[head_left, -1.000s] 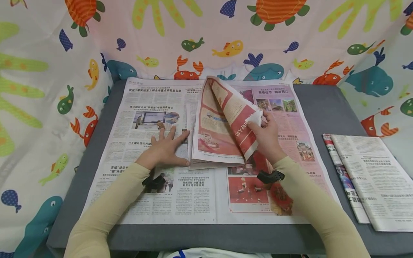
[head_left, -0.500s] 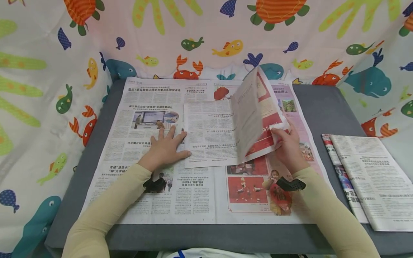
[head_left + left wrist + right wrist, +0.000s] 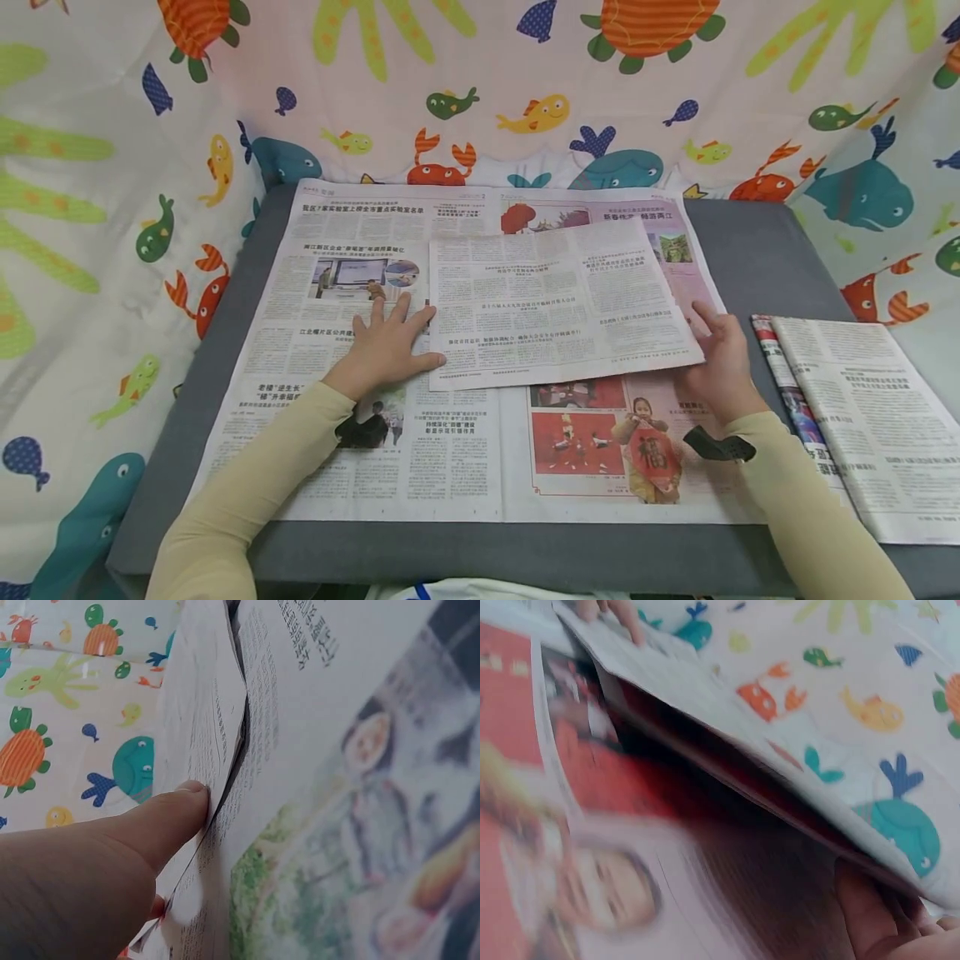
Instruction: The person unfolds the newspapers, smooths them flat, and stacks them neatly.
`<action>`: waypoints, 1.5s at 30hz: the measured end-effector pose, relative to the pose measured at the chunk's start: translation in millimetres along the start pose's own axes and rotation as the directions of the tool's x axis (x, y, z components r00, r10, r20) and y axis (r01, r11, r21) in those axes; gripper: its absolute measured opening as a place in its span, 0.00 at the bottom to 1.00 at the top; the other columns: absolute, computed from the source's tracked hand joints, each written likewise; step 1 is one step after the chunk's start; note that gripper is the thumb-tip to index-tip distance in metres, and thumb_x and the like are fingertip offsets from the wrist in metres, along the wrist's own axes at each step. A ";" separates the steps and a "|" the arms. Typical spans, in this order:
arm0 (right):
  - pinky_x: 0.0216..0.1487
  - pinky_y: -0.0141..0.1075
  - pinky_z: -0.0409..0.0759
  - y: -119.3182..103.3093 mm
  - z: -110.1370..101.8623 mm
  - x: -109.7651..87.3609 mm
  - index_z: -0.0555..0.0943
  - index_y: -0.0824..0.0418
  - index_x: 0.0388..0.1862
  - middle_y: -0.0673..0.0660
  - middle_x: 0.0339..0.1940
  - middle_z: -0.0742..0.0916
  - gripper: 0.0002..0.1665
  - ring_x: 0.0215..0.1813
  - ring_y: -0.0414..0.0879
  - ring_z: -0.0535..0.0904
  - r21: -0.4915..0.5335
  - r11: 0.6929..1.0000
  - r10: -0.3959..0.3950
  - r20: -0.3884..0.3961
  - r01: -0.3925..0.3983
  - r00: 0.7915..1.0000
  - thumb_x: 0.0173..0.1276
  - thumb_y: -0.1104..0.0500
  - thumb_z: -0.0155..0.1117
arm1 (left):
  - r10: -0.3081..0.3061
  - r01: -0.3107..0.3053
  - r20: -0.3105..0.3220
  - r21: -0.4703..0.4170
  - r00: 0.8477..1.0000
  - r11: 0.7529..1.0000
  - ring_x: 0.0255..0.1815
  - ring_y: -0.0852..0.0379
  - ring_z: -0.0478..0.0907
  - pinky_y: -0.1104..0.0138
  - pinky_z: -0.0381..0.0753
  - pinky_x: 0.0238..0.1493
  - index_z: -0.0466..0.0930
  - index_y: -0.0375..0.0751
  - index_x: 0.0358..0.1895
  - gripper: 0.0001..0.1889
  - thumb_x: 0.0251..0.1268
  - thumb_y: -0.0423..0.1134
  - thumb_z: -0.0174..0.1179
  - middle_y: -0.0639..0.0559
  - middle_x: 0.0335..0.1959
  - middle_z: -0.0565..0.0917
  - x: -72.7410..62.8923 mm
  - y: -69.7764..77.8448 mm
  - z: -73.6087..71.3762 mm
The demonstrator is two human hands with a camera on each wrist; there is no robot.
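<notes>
A large open newspaper (image 3: 450, 467) lies spread over the grey table. On it rests a smaller newspaper (image 3: 555, 308), text side up, its lower right side raised. My left hand (image 3: 386, 346) rests with fingers spread on the large newspaper, the thumb at the smaller one's left edge. In the left wrist view the thumb (image 3: 172, 817) touches that edge. My right hand (image 3: 723, 362) is at the smaller newspaper's right corner, fingers loosely bent. The right wrist view shows its fingers (image 3: 862, 904) just under the raised edge; some are hidden.
A stack of folded newspapers (image 3: 870, 417) lies at the table's right side. The grey table (image 3: 450, 554) shows along the front edge. A curtain (image 3: 487, 75) printed with sea animals hangs around the back and sides.
The right hand has moved right, bringing the lifted page over from left to right. The smaller newspaper now lies spread wider, and the fingers have loosened. The left hand has hardly moved.
</notes>
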State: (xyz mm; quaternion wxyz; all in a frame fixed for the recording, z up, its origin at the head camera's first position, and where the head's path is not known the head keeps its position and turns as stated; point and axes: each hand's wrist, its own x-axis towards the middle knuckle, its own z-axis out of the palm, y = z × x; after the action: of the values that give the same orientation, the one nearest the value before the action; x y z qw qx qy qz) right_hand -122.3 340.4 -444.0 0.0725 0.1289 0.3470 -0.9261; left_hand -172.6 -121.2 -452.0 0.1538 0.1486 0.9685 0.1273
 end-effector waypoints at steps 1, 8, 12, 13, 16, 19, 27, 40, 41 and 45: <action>0.55 0.40 0.80 -5.1 -2.7 -2.0 0.57 0.43 0.75 0.53 0.56 0.82 0.26 0.56 0.44 0.82 -0.029 0.999 0.024 -0.046 -0.025 0.999 0.81 0.50 0.44 | 0.001 -0.001 -0.001 -0.001 1.000 1.000 0.83 0.24 0.33 0.21 0.42 0.70 0.54 0.59 0.82 0.47 0.63 0.70 0.59 0.38 0.85 0.44 0.0 0.1 -0.2; 0.56 0.29 0.83 -27.2 -3.2 -7.0 0.29 0.46 0.85 0.57 0.81 0.62 0.49 0.57 0.35 0.83 -0.492 0.870 -0.069 -0.145 -0.012 0.987 0.82 0.41 0.48 | 0.016 -0.016 -0.006 0.010 1.000 1.000 0.82 0.23 0.34 0.21 0.43 0.69 0.55 0.58 0.82 0.47 0.64 0.70 0.59 0.36 0.85 0.45 0.8 -1.0 -0.8; 0.61 0.29 0.81 -24.9 10.9 1.4 0.43 0.52 0.85 0.58 0.76 0.69 0.45 0.60 0.38 0.82 -0.715 0.697 -0.277 -0.184 0.065 0.943 0.80 0.49 0.54 | 0.049 -0.049 -0.017 0.028 0.999 0.998 0.83 0.23 0.36 0.23 0.43 0.72 0.55 0.56 0.82 0.46 0.66 0.70 0.57 0.35 0.85 0.47 3.5 -0.5 -2.9; 0.63 0.32 0.81 -22.1 16.3 3.7 0.46 0.52 0.85 0.59 0.76 0.71 0.43 0.63 0.41 0.81 -0.794 0.606 -0.320 -0.182 0.053 0.930 0.80 0.49 0.54 | 0.058 -0.057 -0.026 0.034 0.998 0.998 0.83 0.24 0.37 0.24 0.43 0.73 0.55 0.56 0.82 0.45 0.66 0.70 0.57 0.34 0.84 0.47 5.0 1.0 -4.5; 0.72 0.47 0.74 -11.1 35.8 10.4 0.54 0.54 0.84 0.64 0.79 0.69 0.40 0.74 0.54 0.74 -0.947 0.319 -0.381 -0.098 0.031 0.919 0.79 0.50 0.54 | 0.084 -0.080 -0.065 0.054 0.994 0.995 0.83 0.24 0.40 0.26 0.43 0.74 0.55 0.56 0.82 0.44 0.68 0.70 0.55 0.34 0.84 0.49 13.1 9.8 -11.7; 0.74 0.64 0.65 3.5 54.3 16.0 0.57 0.58 0.83 0.68 0.80 0.66 0.40 0.79 0.68 0.64 -0.996 0.029 -0.342 0.065 0.079 0.937 0.77 0.52 0.56 | 0.096 -0.092 -0.079 0.047 0.992 0.995 0.83 0.24 0.41 0.27 0.44 0.75 0.54 0.56 0.83 0.45 0.67 0.69 0.56 0.34 0.84 0.48 24.6 25.9 -20.6; 0.74 0.70 0.58 68.2 84.5 21.8 0.57 0.66 0.82 0.81 0.79 0.57 0.48 0.79 0.78 0.55 -0.866 -0.450 -0.039 0.261 0.216 0.965 0.73 0.44 0.62 | 0.159 -0.159 0.001 0.019 0.987 0.987 0.84 0.28 0.36 0.32 0.41 0.79 0.48 0.58 0.84 0.48 0.67 0.71 0.56 0.37 0.86 0.41 71.0 61.5 -19.0; 0.72 0.78 0.46 125.8 84.8 20.9 0.56 0.56 0.84 0.76 0.83 0.52 0.49 0.81 0.80 0.44 -0.763 -0.621 0.021 0.213 0.180 0.977 0.74 0.32 0.52 | 0.151 -0.156 0.075 0.059 0.986 0.986 0.86 0.35 0.27 0.38 0.33 0.82 0.41 0.63 0.84 0.52 0.63 0.77 0.52 0.44 0.86 0.34 106.7 57.9 -9.0; 0.72 0.78 0.46 125.9 85.2 21.3 0.56 0.56 0.84 0.76 0.83 0.52 0.49 0.81 0.80 0.44 -0.765 -0.618 0.021 0.213 0.180 0.977 0.74 0.32 0.52 | 0.151 -0.156 0.074 0.060 0.986 0.986 0.86 0.35 0.27 0.38 0.33 0.82 0.41 0.63 0.84 0.52 0.63 0.77 0.52 0.44 0.86 0.34 107.2 57.3 -8.7; 0.73 0.78 0.45 123.4 88.4 22.6 0.56 0.55 0.84 0.76 0.83 0.52 0.49 0.82 0.79 0.43 -0.783 -0.592 0.041 0.208 0.192 0.977 0.74 0.32 0.53 | 0.133 -0.138 0.075 0.065 0.988 0.988 0.85 0.34 0.27 0.37 0.34 0.81 0.41 0.63 0.84 0.52 0.63 0.77 0.52 0.44 0.86 0.35 106.1 54.9 -8.4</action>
State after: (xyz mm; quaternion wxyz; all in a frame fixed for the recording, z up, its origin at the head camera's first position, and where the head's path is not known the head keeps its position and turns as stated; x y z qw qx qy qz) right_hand -133.0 188.5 -463.4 0.0920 -0.0967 0.9837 -0.1203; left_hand -258.1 -37.5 -455.8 0.1737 0.2238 0.9540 0.0983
